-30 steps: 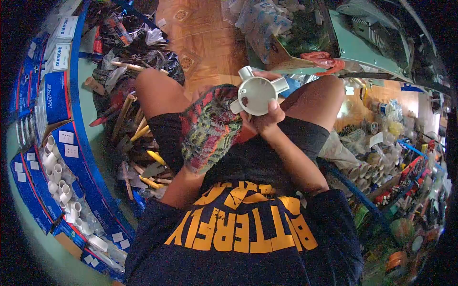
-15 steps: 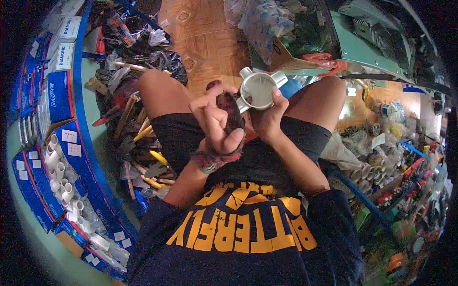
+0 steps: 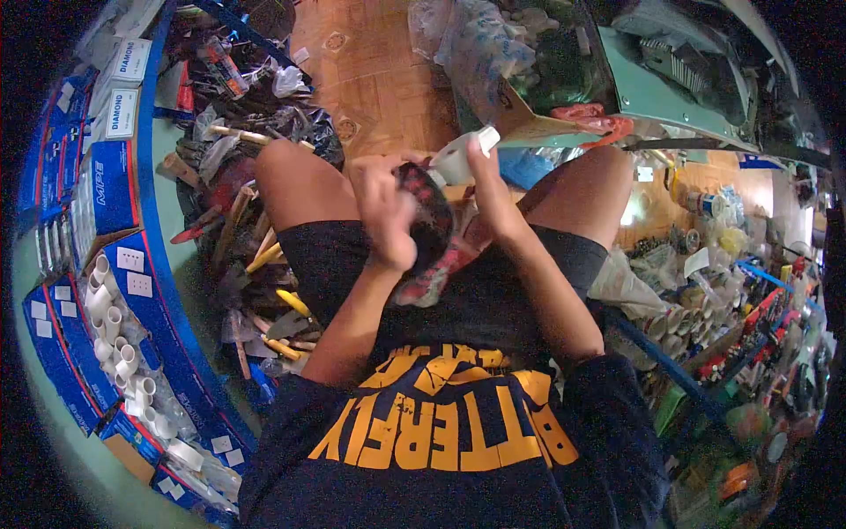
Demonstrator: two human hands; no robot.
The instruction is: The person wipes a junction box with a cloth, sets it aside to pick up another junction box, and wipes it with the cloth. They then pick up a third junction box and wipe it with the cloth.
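Observation:
Between my raised knees, my right hand [image 3: 489, 181] grips a white plastic round fitting [image 3: 458, 161], now tilted so that its side shows. My left hand [image 3: 386, 216] is closed around a dark red and black checked cloth [image 3: 425, 212], blurred by motion. The cloth touches or nearly touches the fitting's left side, and its loose end hangs down over my lap. The fingertips under the cloth are hidden.
Blue boxes with white pipe fittings [image 3: 126, 360] line the left. Beside my left knee lie tools with wooden and yellow handles [image 3: 293, 302]. A cardboard box [image 3: 520, 115] with plastic bags stands ahead. Many bagged items [image 3: 630, 286] fill the right.
The fitting has tipped from showing its open round face to showing its side. The cloth has come loose from around my left wrist and now hangs lower toward the middle.

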